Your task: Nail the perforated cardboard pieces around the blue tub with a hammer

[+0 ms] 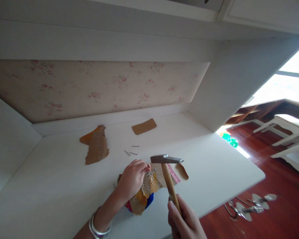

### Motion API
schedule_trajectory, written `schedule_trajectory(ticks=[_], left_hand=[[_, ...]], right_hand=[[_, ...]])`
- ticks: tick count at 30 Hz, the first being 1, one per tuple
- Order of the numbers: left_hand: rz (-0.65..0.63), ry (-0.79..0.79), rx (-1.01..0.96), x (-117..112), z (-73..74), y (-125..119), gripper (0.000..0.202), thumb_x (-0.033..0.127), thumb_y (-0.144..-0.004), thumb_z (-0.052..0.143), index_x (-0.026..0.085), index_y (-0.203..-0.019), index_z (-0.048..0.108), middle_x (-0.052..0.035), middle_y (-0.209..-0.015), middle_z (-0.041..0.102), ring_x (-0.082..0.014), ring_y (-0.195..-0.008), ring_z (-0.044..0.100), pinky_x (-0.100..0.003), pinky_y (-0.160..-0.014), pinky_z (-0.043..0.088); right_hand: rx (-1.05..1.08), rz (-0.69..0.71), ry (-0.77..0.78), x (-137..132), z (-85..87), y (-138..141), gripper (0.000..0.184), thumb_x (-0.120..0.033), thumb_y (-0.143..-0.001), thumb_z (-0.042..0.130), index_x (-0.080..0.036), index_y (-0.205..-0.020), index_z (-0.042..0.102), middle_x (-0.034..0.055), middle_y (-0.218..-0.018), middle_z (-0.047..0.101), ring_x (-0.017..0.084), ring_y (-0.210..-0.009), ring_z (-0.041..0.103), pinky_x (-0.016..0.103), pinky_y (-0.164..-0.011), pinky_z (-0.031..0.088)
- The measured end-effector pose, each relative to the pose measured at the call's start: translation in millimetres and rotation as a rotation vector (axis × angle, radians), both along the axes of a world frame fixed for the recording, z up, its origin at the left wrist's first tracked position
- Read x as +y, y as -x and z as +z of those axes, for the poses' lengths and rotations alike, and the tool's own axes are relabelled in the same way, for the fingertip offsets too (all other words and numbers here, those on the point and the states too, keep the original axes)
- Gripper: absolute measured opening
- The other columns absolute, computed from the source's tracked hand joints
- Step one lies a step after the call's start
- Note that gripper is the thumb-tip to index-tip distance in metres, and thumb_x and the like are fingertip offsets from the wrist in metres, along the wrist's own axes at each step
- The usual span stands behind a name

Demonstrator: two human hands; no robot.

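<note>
Pinches a small nail (pixel 148 165) in left hand (pixel 132 179) fingertips, over holed leather (pixel 153 181) near front edge of white desk (pixel 52 186). Grips hammer (pixel 167 159) handle in right hand (pixel 184 220), fingers wrapped, head just beside nail. Farther back on desk: loose nails (pixel 132 151), brown scrap (pixel 97 149), tan strip (pixel 144 126). Behind: floral wallpaper (pixel 89 89). Right: red wood floor (pixel 276 179), white furniture (pixel 286 132).

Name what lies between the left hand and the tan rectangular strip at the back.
Three loose nails on the white tabletop, between left hand and strip; head view.
</note>
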State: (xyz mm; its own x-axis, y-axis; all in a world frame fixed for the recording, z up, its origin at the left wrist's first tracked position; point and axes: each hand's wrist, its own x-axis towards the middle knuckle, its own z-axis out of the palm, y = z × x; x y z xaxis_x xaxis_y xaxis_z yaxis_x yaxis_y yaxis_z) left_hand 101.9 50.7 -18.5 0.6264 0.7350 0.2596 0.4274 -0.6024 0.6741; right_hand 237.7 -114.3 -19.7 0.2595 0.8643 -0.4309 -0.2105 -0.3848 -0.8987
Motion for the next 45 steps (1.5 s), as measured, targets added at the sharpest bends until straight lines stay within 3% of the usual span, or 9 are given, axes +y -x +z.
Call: schedule_trajectory(ticks=[9, 24, 39, 45], left_hand=[[-0.020, -0.043, -0.037, -1.1, -4.8, 0.6, 0.019, 0.010, -0.095, 0.053, 0.021, -0.083, 0.062, -0.0005, -0.085, 0.067, -0.0176, -0.082, 0.059, -0.029, -0.077, 0.046], [-0.014, -0.053, 0.018, -2.6, 1.7, -2.8, 0.021, 0.007, -0.093, 0.054, 0.019, -0.078, 0.061, 0.0000, -0.080, 0.066, -0.0178, -0.081, 0.058, -0.028, -0.074, 0.045], [-0.023, -0.133, 0.072, -3.4, 1.6, -3.4, 0.025, 0.005, -0.093, 0.053, 0.019, -0.072, 0.058, -0.0012, -0.078, 0.064, -0.0186, -0.080, 0.057, -0.030, -0.073, 0.047], [-0.022, -0.118, 0.052, -2.4, -1.8, -3.3, 0.022, 0.005, -0.092, 0.053, 0.020, -0.079, 0.063, -0.0017, -0.083, 0.067, -0.0194, -0.083, 0.059, -0.032, -0.077, 0.049]], right_hand=[[-0.016, 0.077, -0.003, -1.7, -4.2, -1.7, 0.053, -0.076, -0.082, 0.053, -0.024, -0.075, 0.041, -0.0114, -0.055, 0.033, 0.003, -0.039, 0.021, 0.018, -0.033, 0.016], [-0.084, 0.109, 0.037, -1.0, -4.8, -3.0, 0.057, -0.080, -0.079, 0.051, -0.024, -0.073, 0.041, -0.0094, -0.056, 0.037, 0.005, -0.043, 0.028, 0.018, -0.037, 0.020], [-0.077, 0.089, 0.047, -1.6, -4.5, -2.1, 0.057, -0.080, -0.079, 0.051, -0.024, -0.074, 0.042, -0.0102, -0.055, 0.035, 0.006, -0.044, 0.028, 0.018, -0.037, 0.020], [-0.069, 0.071, 0.039, -1.5, -4.9, -2.0, 0.058, -0.081, -0.077, 0.052, -0.024, -0.071, 0.040, -0.0105, -0.055, 0.033, 0.006, -0.043, 0.024, 0.018, -0.036, 0.019]])
